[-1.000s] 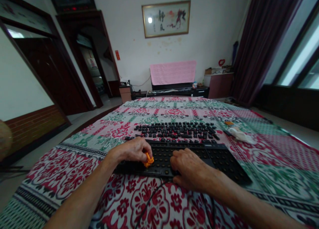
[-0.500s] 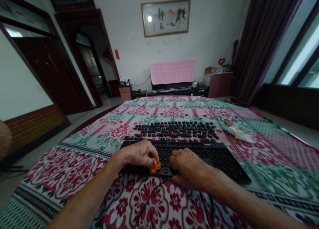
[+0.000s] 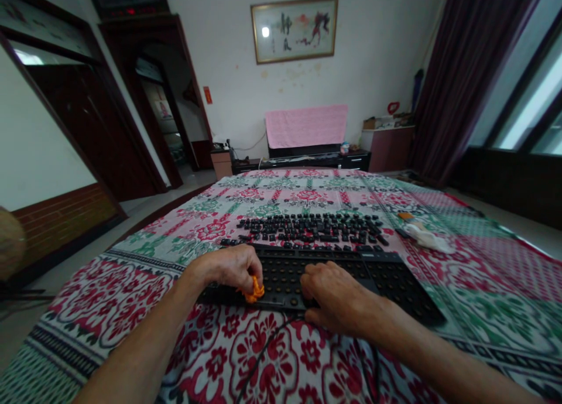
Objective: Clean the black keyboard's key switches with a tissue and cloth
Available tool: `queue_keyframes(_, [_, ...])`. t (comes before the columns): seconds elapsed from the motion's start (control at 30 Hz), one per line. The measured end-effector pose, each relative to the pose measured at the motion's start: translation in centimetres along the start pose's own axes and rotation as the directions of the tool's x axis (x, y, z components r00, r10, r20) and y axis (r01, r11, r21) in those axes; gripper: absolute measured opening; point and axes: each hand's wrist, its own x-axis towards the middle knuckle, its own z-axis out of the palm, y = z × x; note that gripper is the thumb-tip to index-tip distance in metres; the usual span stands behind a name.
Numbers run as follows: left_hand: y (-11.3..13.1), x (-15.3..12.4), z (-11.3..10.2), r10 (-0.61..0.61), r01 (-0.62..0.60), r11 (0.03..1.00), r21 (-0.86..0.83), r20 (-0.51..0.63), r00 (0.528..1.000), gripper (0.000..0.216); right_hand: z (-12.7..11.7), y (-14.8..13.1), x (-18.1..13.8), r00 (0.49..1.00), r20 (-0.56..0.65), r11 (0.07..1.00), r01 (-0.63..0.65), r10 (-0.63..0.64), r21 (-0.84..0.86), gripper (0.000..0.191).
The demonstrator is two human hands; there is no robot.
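Observation:
A black keyboard [image 3: 281,272] with its keycaps off lies before me on a patterned cloth. My left hand [image 3: 232,267] is closed on an orange cloth [image 3: 254,290], which touches the keyboard's lower left part. My right hand [image 3: 327,287] rests over the middle of the front edge with its fingers curled around it, thumb at the near side. Removed keycaps [image 3: 314,228] lie in rows just beyond the keyboard. A cable [image 3: 267,348] runs from the keyboard's front edge toward me.
The red, white and green cloth [image 3: 302,196] covers the large surface. To the right of the keycaps lie a crumpled white cloth [image 3: 428,238] and a small orange item [image 3: 405,215]. Far off, a pink towel [image 3: 306,126] drapes over a screen on a low cabinet.
My left hand has slid to the left along the keyboard with the orange cloth. My right hand has stayed at the front edge.

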Motion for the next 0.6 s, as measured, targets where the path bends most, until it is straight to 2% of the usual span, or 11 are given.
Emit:
queue_keyframes(0.17, [-1.1, -0.9, -0.6, -0.145, 0.145, 0.988, 0.051, -0.008, 0.989, 0.03, 0.2, 0.2, 0.0, 1.0, 0.001, 1.0, 0.014, -0.014, 0.005, 0.022])
queue_keyframes(0.37, [-0.6, -1.1, -0.7, -0.153, 0.153, 0.987, 0.04, -0.002, 0.988, 0.031, 0.3, 0.2, 0.0, 1.0, -0.009, 1.0, 0.017, -0.017, -0.005, 0.022])
queue_keyframes(0.6, [-1.2, -1.1, -0.5, -0.238, 0.241, 0.967, 0.081, -0.042, 0.97, 0.031, 0.1, 0.2, 0.0, 1.0, -0.02, 1.0, 0.022, -0.022, -0.005, 0.02])
